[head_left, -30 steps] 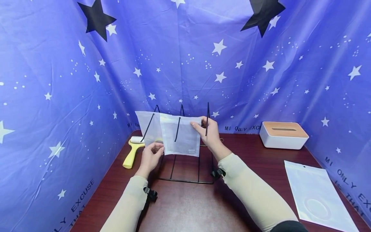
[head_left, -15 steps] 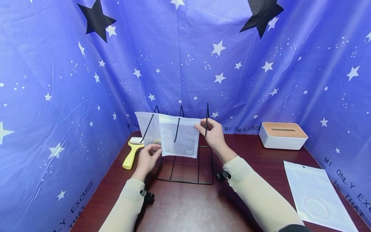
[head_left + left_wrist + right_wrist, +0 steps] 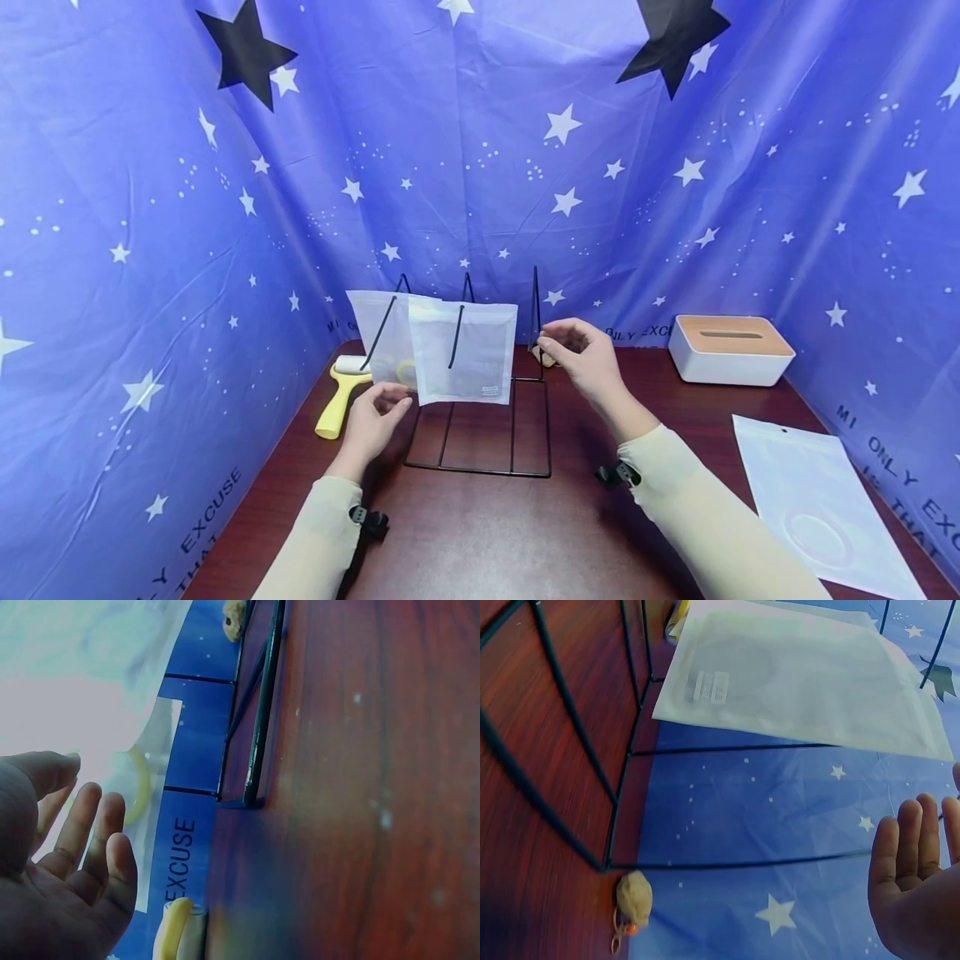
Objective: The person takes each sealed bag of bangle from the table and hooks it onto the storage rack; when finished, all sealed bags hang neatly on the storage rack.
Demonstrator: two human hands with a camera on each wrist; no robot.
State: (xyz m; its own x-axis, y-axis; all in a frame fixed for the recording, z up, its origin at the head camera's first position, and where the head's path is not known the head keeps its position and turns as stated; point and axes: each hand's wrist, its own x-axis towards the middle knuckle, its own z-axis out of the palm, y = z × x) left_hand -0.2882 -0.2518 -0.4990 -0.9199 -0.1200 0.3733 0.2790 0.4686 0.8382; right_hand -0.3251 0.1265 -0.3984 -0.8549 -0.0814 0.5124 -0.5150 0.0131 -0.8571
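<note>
Nearest, along the right edge of the table (image 3: 480, 533), a flat white bag (image 3: 795, 475) lies face up, a ring outline showing in it; its flat position presumably keeps it stable. Farther in, the left hand (image 3: 372, 417) stands off the left edge, thumb and fingers apart, gripping nothing. A black wire rack (image 3: 512, 474) stands midway between left and right edges, toward the far edge; its wide base likely resists tipping under hung items. The front bag (image 3: 483, 350) hangs on the rack's middle prong (image 3: 456, 337), apparently by a top hole, so that it faces forward. Its lower left corner is just beside the left hand's fingertips; contact cannot be confirmed. The right hand (image 3: 585, 354) is to the right of this bag, apart from it, near the right prong (image 3: 535, 287); its fingers are loosely extended and hold nothing. The left bag (image 3: 396, 333), partly behind the front bag, hangs on the left prong (image 3: 378, 333). A yellow-handled roller (image 3: 342, 392) lies by the left edge. Toward the far right corner sits a white box (image 3: 731, 362) with a wood-coloured lid. A starred blue curtain (image 3: 480, 167) rises beyond the far edge.
</note>
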